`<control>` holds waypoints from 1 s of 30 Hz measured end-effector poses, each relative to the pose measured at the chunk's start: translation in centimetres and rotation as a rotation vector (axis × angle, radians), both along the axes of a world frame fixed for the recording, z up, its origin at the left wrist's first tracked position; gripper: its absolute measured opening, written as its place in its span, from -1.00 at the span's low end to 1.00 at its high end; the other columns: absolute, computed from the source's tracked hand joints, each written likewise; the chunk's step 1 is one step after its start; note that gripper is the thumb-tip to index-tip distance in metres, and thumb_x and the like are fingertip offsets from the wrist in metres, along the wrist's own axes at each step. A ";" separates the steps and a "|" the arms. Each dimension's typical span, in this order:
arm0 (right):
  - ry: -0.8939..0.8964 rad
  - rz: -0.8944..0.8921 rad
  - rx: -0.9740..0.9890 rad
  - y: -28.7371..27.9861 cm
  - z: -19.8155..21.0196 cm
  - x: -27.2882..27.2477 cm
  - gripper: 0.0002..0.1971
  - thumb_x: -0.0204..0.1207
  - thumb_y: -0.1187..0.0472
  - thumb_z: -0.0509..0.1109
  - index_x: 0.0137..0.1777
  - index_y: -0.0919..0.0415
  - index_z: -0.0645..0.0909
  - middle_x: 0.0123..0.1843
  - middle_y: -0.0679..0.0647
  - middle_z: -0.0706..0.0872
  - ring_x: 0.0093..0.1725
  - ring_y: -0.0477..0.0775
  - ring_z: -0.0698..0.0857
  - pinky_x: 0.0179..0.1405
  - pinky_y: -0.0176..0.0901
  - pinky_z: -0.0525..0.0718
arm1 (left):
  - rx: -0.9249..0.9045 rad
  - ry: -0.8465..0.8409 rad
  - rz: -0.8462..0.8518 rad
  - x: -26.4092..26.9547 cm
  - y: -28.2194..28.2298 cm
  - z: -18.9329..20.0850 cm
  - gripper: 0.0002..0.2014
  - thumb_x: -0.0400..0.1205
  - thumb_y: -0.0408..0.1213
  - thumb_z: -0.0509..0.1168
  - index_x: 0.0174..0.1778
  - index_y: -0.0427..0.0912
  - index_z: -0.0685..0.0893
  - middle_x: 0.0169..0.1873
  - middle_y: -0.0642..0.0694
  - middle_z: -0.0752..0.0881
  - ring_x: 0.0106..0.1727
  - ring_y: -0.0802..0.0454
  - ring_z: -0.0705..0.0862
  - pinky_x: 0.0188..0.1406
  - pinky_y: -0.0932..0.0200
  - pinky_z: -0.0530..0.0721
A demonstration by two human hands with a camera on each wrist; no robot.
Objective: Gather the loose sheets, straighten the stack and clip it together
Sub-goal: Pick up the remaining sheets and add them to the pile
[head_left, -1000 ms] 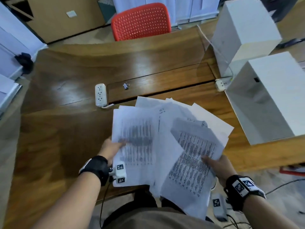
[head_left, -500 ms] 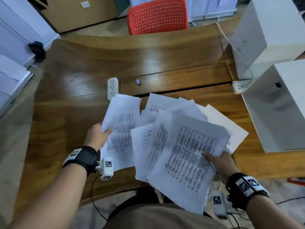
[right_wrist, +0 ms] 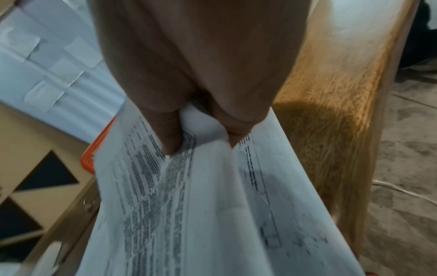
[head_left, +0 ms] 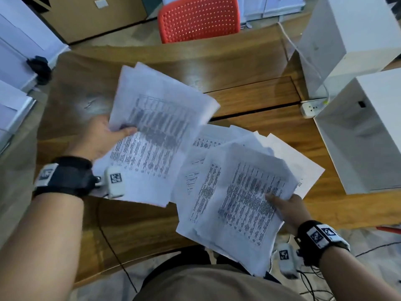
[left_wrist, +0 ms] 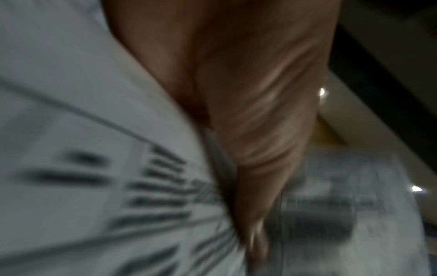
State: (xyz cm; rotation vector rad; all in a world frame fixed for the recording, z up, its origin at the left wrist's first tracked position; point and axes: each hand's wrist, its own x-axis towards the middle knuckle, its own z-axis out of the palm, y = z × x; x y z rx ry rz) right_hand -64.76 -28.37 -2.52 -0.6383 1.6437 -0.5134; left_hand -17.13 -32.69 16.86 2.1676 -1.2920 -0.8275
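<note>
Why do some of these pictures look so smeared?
Left wrist view: heavy motion blur; the print on the sheets streaks. Head view: the sheets in the left hand are blurred. Right wrist view: sharper; glare on the wooden table.

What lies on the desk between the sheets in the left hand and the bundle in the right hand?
In the head view, more loose sheets lie fanned on the desk between them.

Counter (head_left: pixel 249 61): fanned sheets (head_left: pixel 243 192) at near right, overhanging the near edge, held at their right edge by right hand (head_left: pixel 289 210). Second bundle (head_left: pixel 156 131) to their left, raised, held by left hand (head_left: pixel 97 135). Two boxes (head_left: pixel 364 131) at far right, socket strip (head_left: pixel 311 107) beside them. Chair (head_left: pixel 198 18) behind counter
</note>
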 end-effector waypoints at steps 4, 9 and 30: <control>-0.052 -0.287 -0.023 -0.2 2.8 -2.8 -0.74 0.53 0.23 0.66 0.10 0.39 0.76 -0.09 0.22 0.88 -0.29 0.13 0.88 -0.40 -0.07 0.87 | 0.403 0.024 -0.521 -3.1 -3.9 -1.0 -0.84 0.54 -0.29 0.68 -0.06 0.04 0.89 -0.23 0.30 0.92 -0.07 0.35 0.89 -0.02 0.50 0.71; 0.055 -0.333 -0.099 2.5 6.4 -5.6 -0.64 0.63 0.24 0.57 -0.34 0.23 0.51 -0.74 -0.13 0.53 -0.81 -0.26 0.49 -0.82 -0.46 0.39 | 0.605 -0.254 -0.794 -13.0 -4.6 -12.2 -0.66 0.67 -0.21 0.59 0.30 -0.27 0.80 0.22 -0.22 0.86 0.27 -0.25 0.82 0.22 -0.01 0.74; 0.085 -0.372 -0.048 8.3 -2.6 -4.1 -0.87 0.53 0.19 0.66 -0.06 0.22 0.82 -0.04 0.20 0.93 0.01 0.32 0.89 0.18 0.53 0.80 | 0.499 -0.421 -0.435 -19.5 -0.8 -20.4 0.03 0.30 0.00 0.83 0.59 -0.16 0.40 0.52 -0.24 0.44 0.56 -0.34 0.48 0.44 -0.29 0.68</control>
